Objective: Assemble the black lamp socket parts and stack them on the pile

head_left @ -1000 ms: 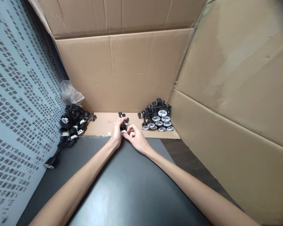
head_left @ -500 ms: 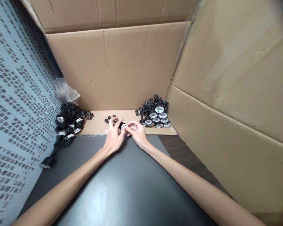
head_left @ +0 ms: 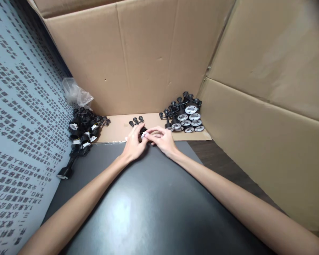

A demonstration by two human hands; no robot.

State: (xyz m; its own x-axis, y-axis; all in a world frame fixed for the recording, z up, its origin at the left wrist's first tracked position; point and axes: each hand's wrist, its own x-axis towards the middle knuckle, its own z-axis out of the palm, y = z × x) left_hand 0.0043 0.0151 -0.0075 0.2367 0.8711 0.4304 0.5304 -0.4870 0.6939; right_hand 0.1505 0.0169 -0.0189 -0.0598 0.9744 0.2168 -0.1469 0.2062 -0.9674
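Note:
A small black lamp-like piece (head_left: 136,121) with several little heads lies beyond my hands, its stem partly hidden behind my fingers. My left hand (head_left: 135,144) is closed round its black body. Between the fingertips of my right hand (head_left: 163,140) is a white round part (head_left: 144,135), held at the near end of the black body. Most of the body is covered by my fingers, so how far the white part sits in it cannot be seen.
Black pieces with loose white parts (head_left: 82,131) are heaped at the left, below a clear plastic bag (head_left: 76,92). Similar pieces with white round ends (head_left: 186,117) are stacked at the right. Cardboard walls (head_left: 149,60) rise behind and at the right of the dark mat (head_left: 149,198).
The camera view has shifted, so everything sits higher and a little to the right. My hands stay together at the piece, with my left fingers drawn in closer round it.

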